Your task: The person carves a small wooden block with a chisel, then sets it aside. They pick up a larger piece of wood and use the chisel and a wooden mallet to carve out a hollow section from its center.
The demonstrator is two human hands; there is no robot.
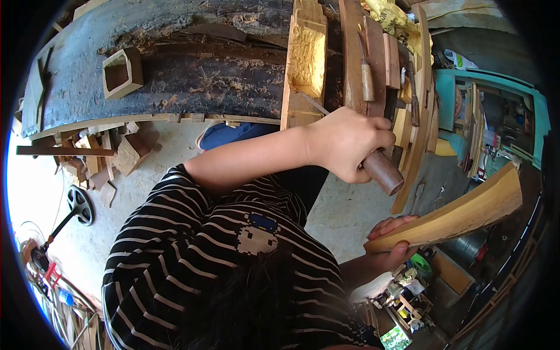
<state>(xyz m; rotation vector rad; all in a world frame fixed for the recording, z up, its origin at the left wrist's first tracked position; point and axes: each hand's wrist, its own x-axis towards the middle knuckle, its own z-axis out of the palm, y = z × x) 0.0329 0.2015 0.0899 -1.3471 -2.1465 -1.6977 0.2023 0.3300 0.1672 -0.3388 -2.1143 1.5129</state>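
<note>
My left hand (350,143) reaches across from the left, its fist wrapped round the brown wooden handle (386,174) of a chisel. The thin blade (315,104) comes out on the far side of the fist and overlaps the lower end of a wooden block (306,64) with a rough yellow hollow cut into it. Off to the right, my right hand (392,236) grips the narrow end of a thick, slightly curved wooden club (461,210). Its broad end is raised to the upper right, apart from the chisel handle.
The block lies across a big dark log (216,87), which also bears a hollow wooden box (121,73). Beside the block are planks (353,58), another chisel (366,76) and more tools. Offcuts (131,153) lie on the floor at left. A teal cabinet (446,99) stands at right.
</note>
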